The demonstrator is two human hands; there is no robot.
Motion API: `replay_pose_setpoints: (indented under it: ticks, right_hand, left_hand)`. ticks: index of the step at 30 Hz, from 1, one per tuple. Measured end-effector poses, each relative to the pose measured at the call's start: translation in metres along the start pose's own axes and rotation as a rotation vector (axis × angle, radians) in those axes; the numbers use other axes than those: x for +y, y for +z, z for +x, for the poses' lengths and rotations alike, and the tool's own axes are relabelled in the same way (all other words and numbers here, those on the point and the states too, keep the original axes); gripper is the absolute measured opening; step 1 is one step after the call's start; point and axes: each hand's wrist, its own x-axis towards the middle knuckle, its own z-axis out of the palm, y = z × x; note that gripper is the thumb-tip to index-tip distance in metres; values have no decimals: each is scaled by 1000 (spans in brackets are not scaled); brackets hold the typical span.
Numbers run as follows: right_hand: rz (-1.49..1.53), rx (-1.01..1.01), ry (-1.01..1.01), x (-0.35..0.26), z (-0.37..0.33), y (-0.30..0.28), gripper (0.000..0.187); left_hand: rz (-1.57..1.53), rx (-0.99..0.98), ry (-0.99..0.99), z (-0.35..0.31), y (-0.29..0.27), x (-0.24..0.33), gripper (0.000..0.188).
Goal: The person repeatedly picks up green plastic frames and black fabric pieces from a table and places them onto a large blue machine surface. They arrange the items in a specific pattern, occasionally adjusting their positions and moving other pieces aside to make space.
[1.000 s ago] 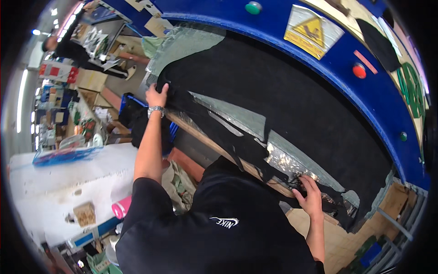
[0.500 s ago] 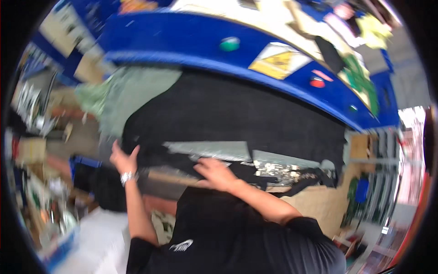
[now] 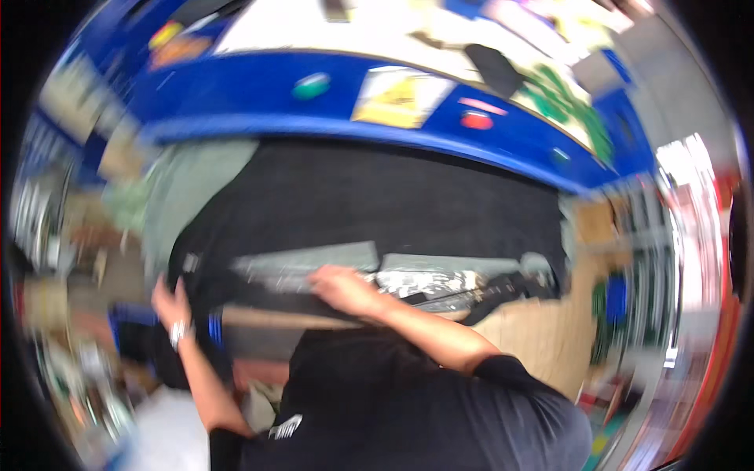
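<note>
A large black sheet [image 3: 393, 188] of cloth-like material covers most of the table, with a curved left edge. Along its near side show grey strips [image 3: 314, 257] of a lower layer and a ragged patch with white flecks [image 3: 432, 282]. My left hand [image 3: 170, 304], a silvery band at its wrist, is at the sheet's near left edge, thumb and fingers apart. Over the near grey strip, my right hand [image 3: 343, 289] has its fingers bent together, pointing left. What lies under those fingers is hidden, and motion blurs the view.
A blue machine beam [image 3: 259, 98] spans the far side, bearing a green button [image 3: 312, 85], a red button [image 3: 477, 120] and a yellow warning label [image 3: 399, 96]. Loose black and green scraps lie on top. A blue-rimmed crate [image 3: 133, 330] stands at left, metal racks [image 3: 644, 259] at right.
The whole view has shifted, with the table now lower and more to the left. My right hand's spread fingers have drawn together. My left hand stays near the sheet's left edge.
</note>
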Motion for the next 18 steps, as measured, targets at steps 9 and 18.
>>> replay_pose_setpoints:
  ticks: [9,18]
  right_hand:
    - [117,-223,51,43,-108,-44,19]
    - [34,-675,-738,30,-62,-33,12]
  left_hand:
    - [-357,-20,-217,-238,-28,127,22]
    - [-334,283,-1208,-592,-6,192,20]
